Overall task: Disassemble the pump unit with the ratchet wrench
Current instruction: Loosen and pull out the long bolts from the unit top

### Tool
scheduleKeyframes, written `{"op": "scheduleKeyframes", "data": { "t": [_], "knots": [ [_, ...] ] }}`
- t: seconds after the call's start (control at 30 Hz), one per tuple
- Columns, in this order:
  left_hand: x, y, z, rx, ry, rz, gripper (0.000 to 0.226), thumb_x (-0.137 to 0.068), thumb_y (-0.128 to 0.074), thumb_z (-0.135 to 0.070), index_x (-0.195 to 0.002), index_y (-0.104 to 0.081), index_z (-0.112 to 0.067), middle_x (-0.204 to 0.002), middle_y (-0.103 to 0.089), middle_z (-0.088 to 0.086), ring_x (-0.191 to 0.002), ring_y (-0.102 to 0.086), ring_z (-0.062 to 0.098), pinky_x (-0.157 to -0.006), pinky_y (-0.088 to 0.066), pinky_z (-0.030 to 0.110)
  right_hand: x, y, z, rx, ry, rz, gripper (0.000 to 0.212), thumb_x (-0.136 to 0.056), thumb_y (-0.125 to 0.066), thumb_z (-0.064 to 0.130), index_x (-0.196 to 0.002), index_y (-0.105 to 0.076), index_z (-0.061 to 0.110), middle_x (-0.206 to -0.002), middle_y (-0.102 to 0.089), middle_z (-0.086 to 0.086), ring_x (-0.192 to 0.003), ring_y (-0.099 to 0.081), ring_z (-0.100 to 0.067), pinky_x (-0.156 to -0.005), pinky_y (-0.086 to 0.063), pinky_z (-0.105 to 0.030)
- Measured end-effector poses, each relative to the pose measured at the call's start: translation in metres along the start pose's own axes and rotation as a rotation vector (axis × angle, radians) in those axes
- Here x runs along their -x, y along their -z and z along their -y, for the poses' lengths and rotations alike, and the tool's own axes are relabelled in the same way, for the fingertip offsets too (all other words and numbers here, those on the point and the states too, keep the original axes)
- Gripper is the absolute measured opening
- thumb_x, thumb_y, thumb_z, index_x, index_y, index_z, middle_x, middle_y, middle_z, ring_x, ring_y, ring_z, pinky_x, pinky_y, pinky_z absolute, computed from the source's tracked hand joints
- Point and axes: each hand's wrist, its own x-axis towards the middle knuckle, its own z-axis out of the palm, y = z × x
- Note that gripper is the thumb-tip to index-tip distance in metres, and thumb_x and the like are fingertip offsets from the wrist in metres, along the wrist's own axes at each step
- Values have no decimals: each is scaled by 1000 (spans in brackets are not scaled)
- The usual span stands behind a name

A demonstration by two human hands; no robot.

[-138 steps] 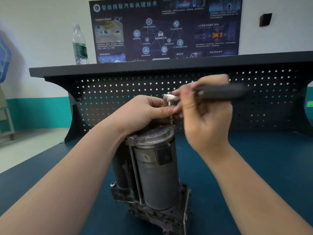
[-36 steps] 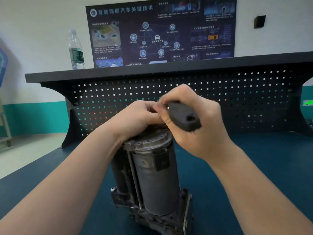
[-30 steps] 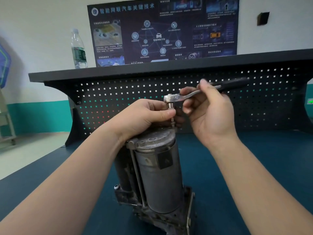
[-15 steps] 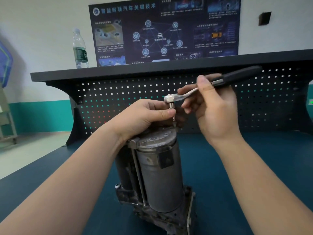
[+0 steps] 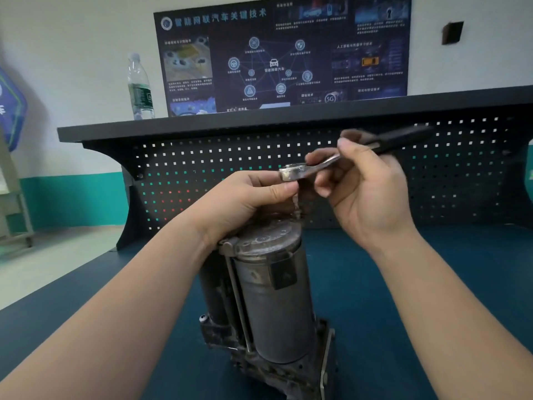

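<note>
The pump unit (image 5: 271,298), a worn grey metal cylinder on a grimy cast base, stands upright on the blue bench top. A ratchet wrench (image 5: 346,155) with a silver head and black handle sits over the cylinder's top right edge, its socket bit pointing down onto a fastener there. My left hand (image 5: 242,200) lies over the top of the cylinder, thumb and fingers pinching the socket just under the wrench head. My right hand (image 5: 366,186) grips the wrench shaft, the handle pointing right and away from me. The fastener itself is hidden by my fingers.
A black perforated back panel (image 5: 432,180) with a shelf on top rises behind the bench. A clear water bottle (image 5: 140,88) stands on the shelf at left, in front of a dark wall poster (image 5: 282,53). Blue bench surface (image 5: 418,284) lies on both sides of the pump.
Over the last second my right hand swung the handle from pointing at me out to the right. In the last half second the handle dropped a little. My left hand stayed on the socket.
</note>
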Motion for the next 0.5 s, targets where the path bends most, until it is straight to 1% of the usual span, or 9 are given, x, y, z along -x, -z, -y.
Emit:
{"op": "scheduleKeyframes", "data": {
  "t": [0.07, 0.13, 0.17, 0.23, 0.3, 0.33, 0.37, 0.43, 0.5],
  "knots": [
    [0, -1, 0, 25, 19, -15, 22, -72, -67, -20, -90, -78, -11, -90, -75, 7, -82, -72, 15, -74, -56, 22, -7, 6, -2, -269, -248, -181, 15, -96, -45, 4, -84, -48, 11, -66, -69, -12, -43, -52, -10, -39, -38, -17],
    [-2, -2, -1, 3, 41, -34, 20, -69, -68, -23, -83, -78, -13, -86, -76, 7, -79, -72, 15, -72, -56, 21, -9, 7, -9, -335, -267, -268, 13, -96, -50, 6, -83, -51, 7, -68, -68, -9, -45, -52, -7, -40, -39, -16],
    [-2, -3, -2, -16, 43, -50, 19, -67, -69, -24, -81, -79, -13, -84, -76, 7, -78, -72, 15, -72, -56, 21, -7, 6, -13, -269, -177, -261, 10, -97, -52, 8, -86, -51, 6, -69, -68, -9, -46, -53, -8, -41, -40, -17],
    [-5, -3, -2, -55, 42, -78, 19, -64, -71, -25, -78, -78, -14, -81, -75, 5, -74, -72, 14, -71, -56, 21, 3, 1, -15, 69, 219, -159, 6, -98, -53, 11, -94, -48, 10, -74, -66, -12, -50, -57, -14, -47, -45, -24],
    [-6, -5, -3, -102, 12, -74, 10, -63, -71, -22, -69, -78, -18, -72, -74, 0, -66, -70, 8, -63, -54, 17, 11, 1, -13, 574, 702, 95, 9, -95, -55, 14, -94, -47, 17, -82, -62, -13, -60, -61, -23, -56, -49, -32],
    [-5, -6, -4, -124, -11, -63, 7, -63, -70, -21, -64, -77, -20, -67, -73, -2, -62, -68, 5, -60, -52, 15, 13, 2, -14, 771, 854, 226, 9, -93, -56, 15, -93, -48, 17, -84, -61, -11, -64, -61, -25, -60, -50, -33],
    [-5, -5, -3, -120, -27, -46, 8, -63, -69, -20, -62, -76, -21, -65, -72, -3, -61, -67, 4, -58, -51, 14, 14, 3, -14, 863, 909, 281, 8, -93, -56, 16, -93, -48, 17, -83, -60, -9, -66, -61, -24, -61, -51, -34],
    [-4, -4, -2, -33, -6, -2, 13, -68, -66, -17, -73, -78, -17, -73, -74, 0, -68, -70, 8, -63, -53, 16, 12, -1, -13, 732, 743, 171, 9, -95, -53, 16, -91, -46, 22, -78, -63, -9, -61, -61, -20, -56, -50, -36],
    [-5, -3, 0, 9, 34, 16, 19, -71, -65, -16, -84, -77, -10, -84, -75, 7, -77, -72, 14, -70, -55, 19, 6, -3, -9, 308, 375, -23, 14, -97, -49, 11, -85, -47, 19, -70, -65, -9, -49, -57, -15, -47, -44, -26]
  ]
}}
